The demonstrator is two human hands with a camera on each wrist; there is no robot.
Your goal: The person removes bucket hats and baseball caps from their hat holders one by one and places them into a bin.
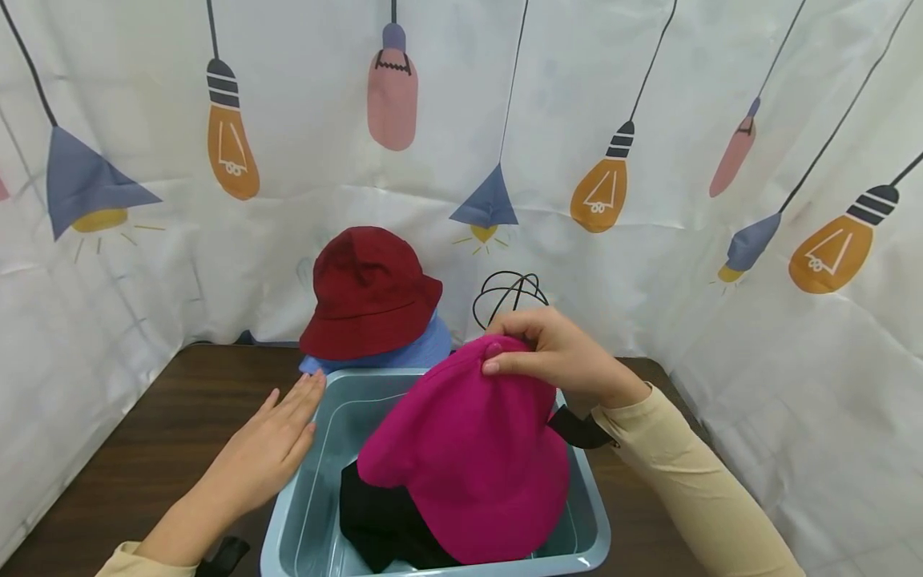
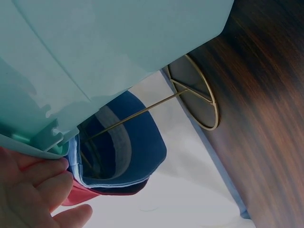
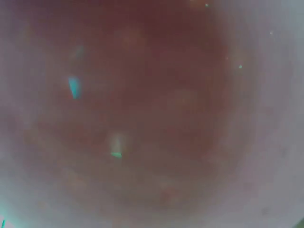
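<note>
The right hand (image 1: 570, 361) has its grip closed on a magenta fabric cap (image 1: 483, 449), pinching the crown beside its small button between thumb and fingers. The cap hangs tilted over a rectangular pale blue-green plastic tub (image 1: 368, 405), its brim pointing down and to the left; I cannot tell whether its lower edge touches anything in there. A black fabric item (image 1: 389, 513) lies in the tub, partly covered by the cap.

The left hand (image 1: 274, 437) holds nothing, its fingers stretched out, with the fingertips at the far left corner of the tub's rim.

Behind the tub, 2 hats are stacked: a dark red fabric bucket hat (image 1: 368, 296) over a light blue fabric hat (image 1: 431, 340), with a thin brass-coloured wire stand (image 2: 147, 109) running up inside (the left wrist view shows this). A dark, dome-shaped wire frame (image 1: 521, 280) shows beyond the right hand. The tub sits on a dark brown wood-grain desk (image 1: 180, 425). The right wrist view is too blurred to read.
</note>
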